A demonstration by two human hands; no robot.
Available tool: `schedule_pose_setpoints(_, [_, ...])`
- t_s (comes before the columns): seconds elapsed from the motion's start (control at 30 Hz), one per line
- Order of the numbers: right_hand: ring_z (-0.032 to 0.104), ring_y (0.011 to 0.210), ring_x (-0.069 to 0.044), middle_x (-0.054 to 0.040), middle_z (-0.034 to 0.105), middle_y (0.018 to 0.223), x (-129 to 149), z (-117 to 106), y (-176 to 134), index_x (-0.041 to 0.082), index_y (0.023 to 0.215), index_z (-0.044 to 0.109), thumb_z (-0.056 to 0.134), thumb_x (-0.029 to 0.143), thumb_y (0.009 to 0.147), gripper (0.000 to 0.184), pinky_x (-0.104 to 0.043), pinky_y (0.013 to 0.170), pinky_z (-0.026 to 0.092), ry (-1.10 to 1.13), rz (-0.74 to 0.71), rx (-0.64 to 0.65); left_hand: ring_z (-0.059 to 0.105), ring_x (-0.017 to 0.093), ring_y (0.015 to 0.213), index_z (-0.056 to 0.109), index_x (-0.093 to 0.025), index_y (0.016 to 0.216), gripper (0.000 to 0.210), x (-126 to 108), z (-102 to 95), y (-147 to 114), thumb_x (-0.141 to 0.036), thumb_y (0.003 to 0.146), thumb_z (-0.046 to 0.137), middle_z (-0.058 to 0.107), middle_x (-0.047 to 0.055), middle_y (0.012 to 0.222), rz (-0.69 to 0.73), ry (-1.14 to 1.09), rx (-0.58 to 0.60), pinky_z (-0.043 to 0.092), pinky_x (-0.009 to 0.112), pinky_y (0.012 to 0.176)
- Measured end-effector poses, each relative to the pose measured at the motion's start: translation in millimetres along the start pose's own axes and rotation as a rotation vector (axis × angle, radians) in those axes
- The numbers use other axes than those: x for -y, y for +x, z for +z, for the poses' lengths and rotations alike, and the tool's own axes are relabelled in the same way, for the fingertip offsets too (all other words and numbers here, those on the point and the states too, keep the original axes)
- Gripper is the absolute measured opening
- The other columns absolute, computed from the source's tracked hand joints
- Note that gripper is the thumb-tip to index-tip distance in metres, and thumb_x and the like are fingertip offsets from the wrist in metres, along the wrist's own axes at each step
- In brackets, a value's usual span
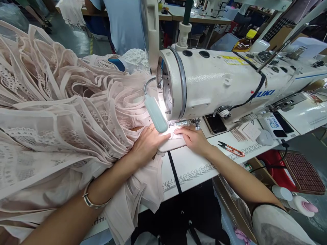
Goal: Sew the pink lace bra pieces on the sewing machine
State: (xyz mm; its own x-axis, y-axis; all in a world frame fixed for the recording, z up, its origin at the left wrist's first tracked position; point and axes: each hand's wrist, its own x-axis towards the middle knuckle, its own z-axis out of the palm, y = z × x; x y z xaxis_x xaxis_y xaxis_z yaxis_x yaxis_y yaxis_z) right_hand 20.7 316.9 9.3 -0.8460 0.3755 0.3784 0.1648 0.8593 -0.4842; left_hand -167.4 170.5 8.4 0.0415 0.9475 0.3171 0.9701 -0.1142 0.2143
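Note:
A white sewing machine (204,81) stands in front of me, its small work lamp (156,114) lighting the needle area. Pale pink fabric (176,135) lies under the presser foot on the machine bed. From the left, my left hand (149,141) grips this fabric, thumb pointing toward the needle; the lamp head covers part of its fingertips. On the other side, close to the foot, my right hand (195,139) pinches the fabric's edge between thumb and fingers. Pale pink lace-trimmed garments (76,112) are heaped beside and beneath my left arm.
Orange-handled thread snips (231,149) lie right of my right hand on the ruler-marked table (189,177). A dark phone (216,123) and a stack of small cards (251,131) sit by the machine. Behind it is a yellow-capped bottle (245,41). A person in blue (125,27) is beyond.

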Motion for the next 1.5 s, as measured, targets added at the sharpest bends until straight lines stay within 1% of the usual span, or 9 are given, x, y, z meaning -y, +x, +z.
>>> schedule_pose_setpoints(0.1, [0.071, 0.100, -0.017, -0.0021, 0.077, 0.105, -1.1, 0.6, -0.7, 0.022, 0.102, 0.073, 0.041, 0.005, 0.092, 0.037, -0.030, 0.085, 0.055, 0.035, -0.049, -0.007, 0.060, 0.018, 0.090, 0.068, -0.023, 0.118, 0.030, 4.9, 3.8, -2.8, -0.017, 0.104, 0.042, 0.069, 0.004, 0.107, 0.138, -0.040, -0.029, 0.046, 0.028, 0.071])
schedule_pose_setpoints(0.2, [0.071, 0.093, -0.016, -0.0011, 0.077, 0.099, -1.7, 2.3, -1.0, 0.022, 0.095, 0.074, 0.043, 0.005, 0.091, 0.035, -0.028, 0.081, 0.055, 0.045, -0.111, 0.008, 0.060, 0.016, 0.080, 0.069, -0.018, 0.111, 0.029, 4.4, 4.8, -3.1, -0.013, 0.104, 0.040, 0.070, 0.003, 0.092, 0.210, -0.008, -0.075, 0.044, 0.027, 0.064])
schedule_pose_setpoints(0.5, [0.070, 0.089, -0.016, -0.0020, 0.077, 0.096, -1.1, 0.9, -0.8, 0.022, 0.095, 0.074, 0.045, 0.005, 0.090, 0.034, -0.027, 0.075, 0.054, 0.026, -0.153, -0.011, 0.054, 0.019, 0.071, 0.068, -0.013, 0.090, 0.021, -18.7, -0.2, -0.9, -0.008, 0.099, 0.050, 0.062, 0.004, 0.077, 0.211, 0.255, -0.142, 0.042, 0.030, 0.064])
schedule_pose_setpoints(0.77, [0.067, 0.085, -0.015, -0.0005, 0.075, 0.093, 1.4, -1.3, -1.3, 0.022, 0.096, 0.076, 0.046, 0.003, 0.087, 0.037, -0.026, 0.072, 0.052, 0.017, -0.190, -0.001, 0.052, 0.019, 0.072, 0.067, -0.012, 0.091, 0.024, -23.0, 2.3, -2.4, -0.004, 0.099, 0.046, 0.060, 0.005, 0.076, 0.217, 0.214, -0.187, 0.043, 0.029, 0.063])
schedule_pose_setpoints(0.93, [0.063, 0.088, -0.015, -0.0013, 0.073, 0.096, 3.7, -6.6, -0.6, 0.024, 0.094, 0.078, 0.050, 0.004, 0.086, 0.036, -0.026, 0.067, 0.049, -0.049, -0.221, 0.105, 0.056, 0.021, 0.078, 0.067, -0.015, 0.090, 0.021, -20.0, 1.9, -5.1, -0.009, 0.098, 0.049, 0.065, 0.005, 0.082, 0.166, 0.085, -0.141, 0.047, 0.030, 0.068])
schedule_pose_setpoints(1.07, [0.062, 0.088, -0.016, -0.0022, 0.072, 0.093, 2.3, -8.1, -1.0, 0.025, 0.094, 0.078, 0.052, 0.006, 0.091, 0.033, -0.028, 0.070, 0.050, -0.091, -0.290, 0.116, 0.062, 0.027, 0.102, 0.067, -0.013, 0.104, 0.024, -14.3, 0.8, -7.6, -0.008, 0.097, 0.045, 0.070, 0.013, 0.107, 0.108, 0.035, -0.065, 0.052, 0.039, 0.088])
schedule_pose_setpoints(1.17, [0.064, 0.096, -0.018, -0.0032, 0.073, 0.109, -1.4, -6.0, -3.8, 0.027, 0.102, 0.079, 0.050, 0.004, 0.091, 0.039, -0.028, 0.071, 0.052, -0.139, -0.281, 0.094, 0.064, 0.028, 0.109, 0.065, -0.012, 0.116, 0.030, -10.5, 3.1, -9.3, -0.008, 0.098, 0.041, 0.069, 0.016, 0.117, 0.106, 0.039, 0.009, 0.050, 0.046, 0.100])
schedule_pose_setpoints(1.3, [0.065, 0.108, -0.019, 0.0000, 0.076, 0.111, -5.2, -2.3, -6.8, 0.030, 0.107, 0.078, 0.048, 0.001, 0.091, 0.045, -0.029, 0.078, 0.057, -0.181, -0.220, 0.112, 0.065, 0.027, 0.112, 0.061, -0.012, 0.125, 0.037, -7.9, 5.6, -8.7, -0.007, 0.098, 0.036, 0.069, 0.016, 0.122, 0.074, 0.018, 0.068, 0.047, 0.050, 0.107])
schedule_pose_setpoints(1.5, [0.066, 0.111, -0.019, 0.0002, 0.076, 0.115, -6.3, -1.8, -4.2, 0.029, 0.112, 0.077, 0.047, 0.000, 0.090, 0.047, -0.036, 0.095, 0.058, -0.153, -0.215, 0.165, 0.064, 0.029, 0.116, 0.065, -0.013, 0.118, 0.039, -6.8, 4.7, -6.0, -0.003, 0.095, 0.036, 0.068, 0.017, 0.123, 0.053, 0.012, 0.081, 0.045, 0.054, 0.109])
